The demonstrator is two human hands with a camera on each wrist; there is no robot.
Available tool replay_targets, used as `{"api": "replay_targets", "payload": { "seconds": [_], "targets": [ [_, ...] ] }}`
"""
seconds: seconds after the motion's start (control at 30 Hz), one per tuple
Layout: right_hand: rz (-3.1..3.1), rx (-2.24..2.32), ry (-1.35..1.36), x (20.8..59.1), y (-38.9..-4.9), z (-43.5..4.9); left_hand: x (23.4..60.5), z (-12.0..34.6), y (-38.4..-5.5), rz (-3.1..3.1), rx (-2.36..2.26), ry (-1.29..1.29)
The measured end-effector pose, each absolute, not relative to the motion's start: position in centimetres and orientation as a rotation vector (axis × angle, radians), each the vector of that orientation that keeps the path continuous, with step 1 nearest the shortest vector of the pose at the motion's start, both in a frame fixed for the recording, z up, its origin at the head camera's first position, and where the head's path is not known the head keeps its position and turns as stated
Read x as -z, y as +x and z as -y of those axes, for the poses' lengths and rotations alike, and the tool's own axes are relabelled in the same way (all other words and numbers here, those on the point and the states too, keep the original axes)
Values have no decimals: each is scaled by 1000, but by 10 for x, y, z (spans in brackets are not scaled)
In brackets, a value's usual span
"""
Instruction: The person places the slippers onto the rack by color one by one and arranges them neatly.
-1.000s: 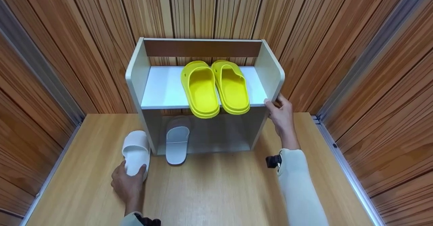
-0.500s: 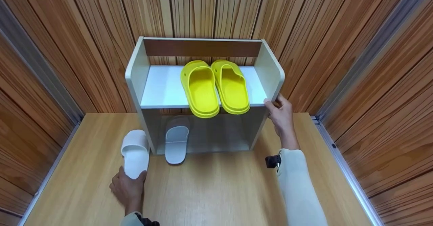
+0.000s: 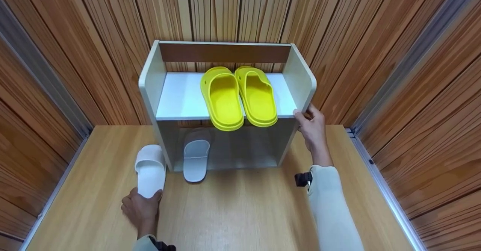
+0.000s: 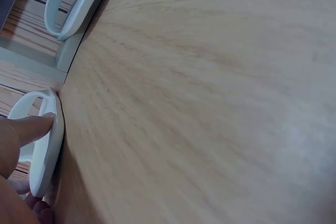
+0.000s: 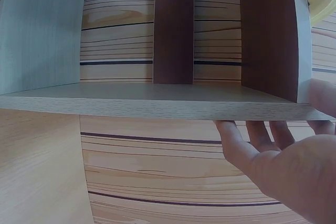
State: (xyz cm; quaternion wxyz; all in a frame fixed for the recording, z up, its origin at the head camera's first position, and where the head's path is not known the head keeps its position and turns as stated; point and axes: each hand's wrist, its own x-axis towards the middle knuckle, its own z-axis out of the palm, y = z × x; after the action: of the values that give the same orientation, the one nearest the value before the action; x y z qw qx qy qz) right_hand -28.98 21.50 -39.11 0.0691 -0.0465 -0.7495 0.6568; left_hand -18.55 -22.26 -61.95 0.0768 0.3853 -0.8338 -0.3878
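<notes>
A white slide slipper [image 3: 151,181] lies on the wooden floor left of the shoe rack, toe pointing to the back wall. My left hand [image 3: 142,210] pinches its heel, the thumb [image 4: 39,127] on the footbed and fingers curled beneath the sole. The other white slipper [image 3: 195,164] sits on the rack's lower level at the left, its heel sticking out past the front edge. My right hand [image 3: 312,129] grips the right side of the white shoe rack [image 3: 305,76]. Its thumb is at the upper board's front end, and the fingers [image 5: 231,132] lie along the outer face.
A pair of yellow clogs [image 3: 226,104] rests on the upper shelf [image 3: 182,97], heels over its front edge. Wood-panelled walls [image 3: 240,10] stand behind the rack and on both sides. Metal strips [image 3: 391,202] edge the floor.
My left hand has slid back a little along the slipper to its heel, uncovering more of the footbed. The right hand keeps its place on the rack.
</notes>
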Motion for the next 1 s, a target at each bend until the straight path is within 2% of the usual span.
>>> {"api": "replay_targets", "payload": {
  "seconds": [0.53, 1.0],
  "targets": [
    [2230, -1979, -89, 392, -288, -214, 613, 238, -182, 2159, 1615, 1176],
    [2233, -1991, -96, 391, -289, -215, 605, 249, -180, 1654, 1940, 1337]
  ]
}}
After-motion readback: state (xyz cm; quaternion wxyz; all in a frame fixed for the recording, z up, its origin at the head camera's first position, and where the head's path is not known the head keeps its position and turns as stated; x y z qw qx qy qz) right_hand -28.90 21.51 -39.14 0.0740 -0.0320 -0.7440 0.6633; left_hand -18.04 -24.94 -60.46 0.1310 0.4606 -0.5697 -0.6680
